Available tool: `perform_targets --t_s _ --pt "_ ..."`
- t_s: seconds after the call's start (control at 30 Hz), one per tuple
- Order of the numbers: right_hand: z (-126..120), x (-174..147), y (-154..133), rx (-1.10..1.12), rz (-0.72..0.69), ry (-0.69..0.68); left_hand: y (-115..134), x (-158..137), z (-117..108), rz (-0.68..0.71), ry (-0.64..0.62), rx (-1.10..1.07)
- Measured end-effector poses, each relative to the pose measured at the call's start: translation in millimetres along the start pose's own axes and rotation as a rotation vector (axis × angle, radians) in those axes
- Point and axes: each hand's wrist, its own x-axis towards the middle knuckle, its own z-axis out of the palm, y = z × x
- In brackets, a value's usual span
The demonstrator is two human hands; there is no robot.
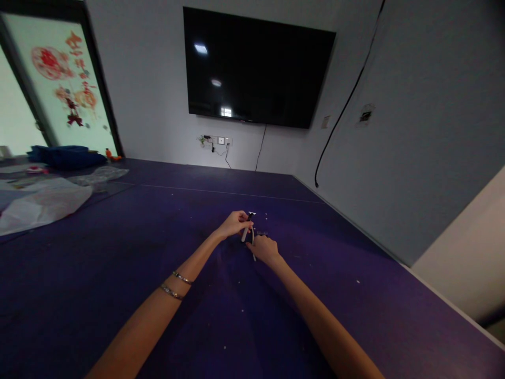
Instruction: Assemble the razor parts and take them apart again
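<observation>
Out over the purple surface (189, 226), my left hand (232, 225) pinches a slim black-and-white piece (245, 233) with a small T-shaped white top. It is too small for me to tell its kind. Just to the right and slightly nearer, my right hand (265, 248) is closed around a thin white strip (254, 258), whose lower end sticks out below the fingers. The two hands are close together, and the strip's upper part reaches up beside the left fingertips. Whether the strip and the slim piece touch, I cannot tell. Behind the right hand lies a small clear or grey item (262, 232).
Small white bits (358, 281) are scattered on the surface. Crumpled white plastic sheeting (51, 202), a clear bag (98, 175) and dark blue cloth (69, 157) lie at far left. A black cable (347, 100) hangs down the right wall. A television (256, 68) hangs ahead.
</observation>
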Motion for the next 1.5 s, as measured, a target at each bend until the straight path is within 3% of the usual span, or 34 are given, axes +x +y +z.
perform_targets --t_s 0.13,0.27,0.43,0.53,0.63,0.77,0.9,1.1,1.3,1.5 --pt "-3 1 3 -0.023 -0.002 0.007 4 -2 -1 0.007 -0.008 -0.001" --pt "-20 1 24 0.028 0.045 0.063 12 -6 0 0.011 -0.003 -0.004" --pt "-53 2 75 0.37 0.014 0.028 21 -9 3 0.093 0.0 -0.01" --pt "-76 0 102 0.598 -0.072 0.112 22 -8 4 0.137 -0.008 -0.05" --pt "-98 -7 116 0.687 -0.19 0.208 21 -8 4 0.172 0.002 -0.058" --pt "-122 -20 116 0.736 -0.225 0.277 19 -9 5 0.2 0.044 0.01" --pt "-132 -28 106 0.803 -0.282 0.225 17 -9 7 0.208 0.06 0.034" --pt "-131 -28 96 0.746 -0.421 0.162 15 -11 10 0.24 0.048 0.061" --pt "-127 -25 99 0.657 -0.402 0.261 16 -12 11 0.24 0.019 0.06" --pt "-128 -27 95 0.675 -0.46 0.239 16 -13 12 0.232 0.025 0.033"
